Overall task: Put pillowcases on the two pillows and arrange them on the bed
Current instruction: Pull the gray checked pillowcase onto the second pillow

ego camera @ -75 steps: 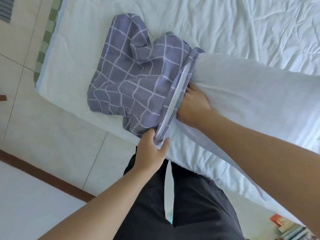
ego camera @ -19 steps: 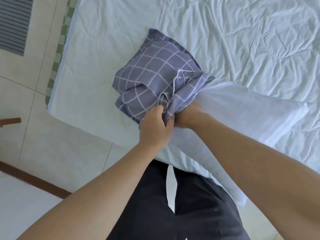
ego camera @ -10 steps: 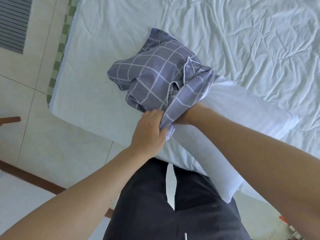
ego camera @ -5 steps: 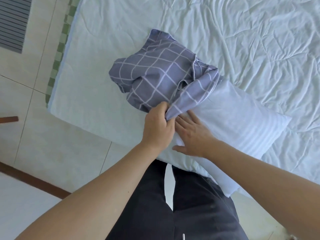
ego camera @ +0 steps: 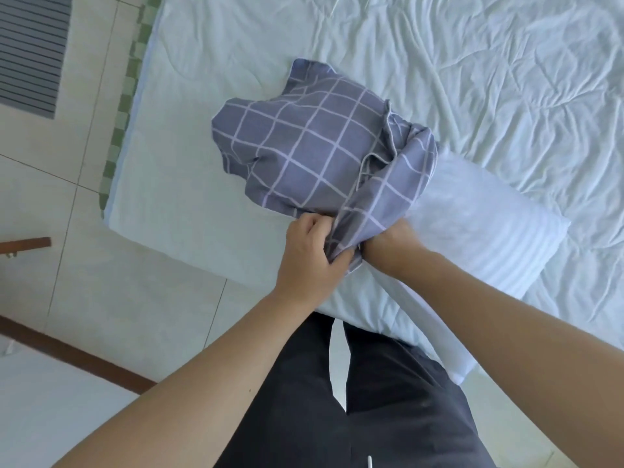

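At the near edge of the bed [ego camera: 209, 184], close to its left corner, the pillow [ego camera: 486, 238] lies slantwise, one end swallowed by the pillowcase [ego camera: 304, 150] and the other, bare and striped, reaching toward the middle of the bed; its near corner hangs a little past the edge, by the person's legs. The case is checked grey-purple, and it is bunched thick around the covered end, which suggests only a small part of the pillow is inside so far.

The left hand [ego camera: 310, 255] is clenched on a fold of the case's open hem, pinching the cloth between thumb and curled fingers. That grip makes sense as an anchor: it holds the mouth of the case steady and open so the pillow can be worked in against it. The right hand [ego camera: 395, 238] disappears under the loose flap of the hem, pressed against the pillow; its fingers are covered by the cloth, so I cannot tell whether they grasp the pillow or merely push on it. Its place there reads as feeding the filling deeper into the case.

Keeping the work low on the bed lets the mattress carry the pillow's weight while both hands deal with cloth. Judging by the bare length, this first pillow is well short of covered; no second pillow shows.
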